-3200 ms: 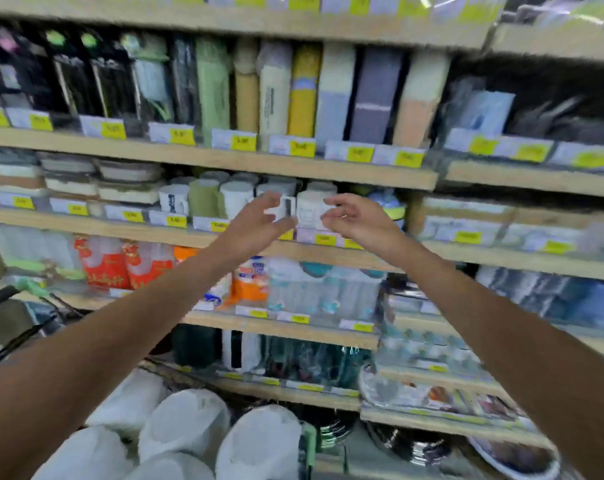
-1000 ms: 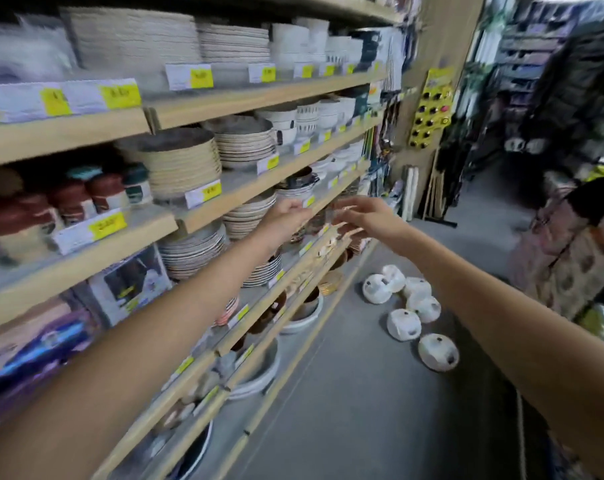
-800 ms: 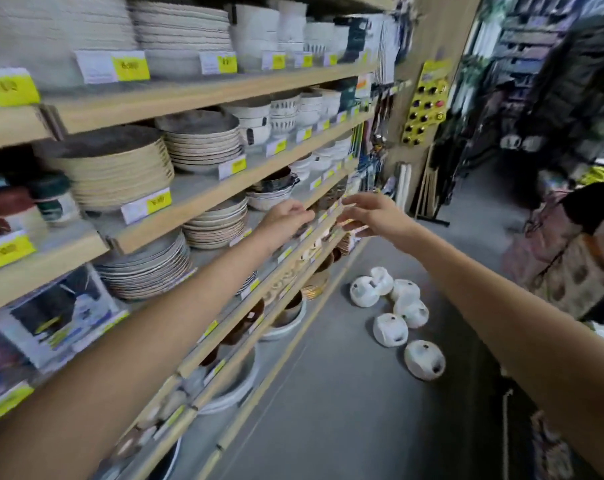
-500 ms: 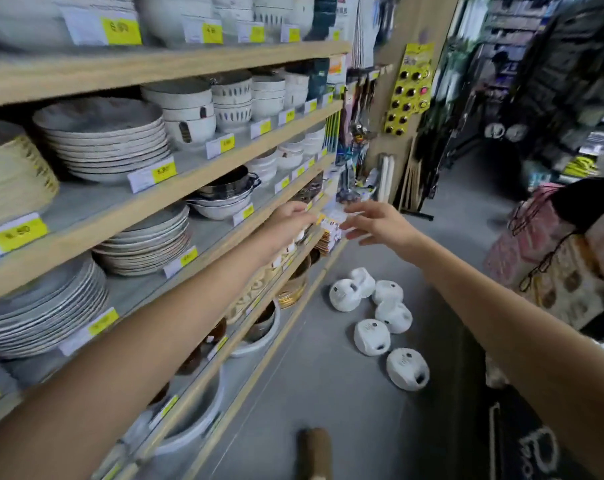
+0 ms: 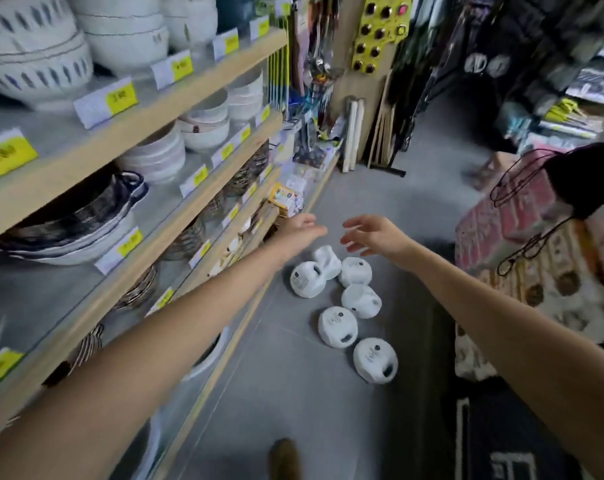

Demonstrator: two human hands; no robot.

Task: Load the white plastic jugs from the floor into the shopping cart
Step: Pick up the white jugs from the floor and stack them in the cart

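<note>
Several white plastic jugs lie on the grey floor of a shop aisle, clustered ahead of me; the nearest jug [image 5: 375, 360] is closest to my feet and the farthest jug [image 5: 327, 257] lies just under my hands. My left hand [image 5: 302, 233] and my right hand [image 5: 375, 235] are both stretched out above the far end of the cluster, fingers apart, holding nothing and touching no jug. The shopping cart is out of view.
Wooden shelves [image 5: 162, 109] stacked with bowls and plates run along the left. A person in patterned clothes [image 5: 542, 258] stands at the right, close to the jugs. A dark mat [image 5: 501, 441] lies at bottom right. My shoe tip [image 5: 284, 457] shows at the bottom.
My view has swung from the shelves over the cart down the aisle and toward the floor. Both empty hands have dropped lower and now hover over the jugs.
</note>
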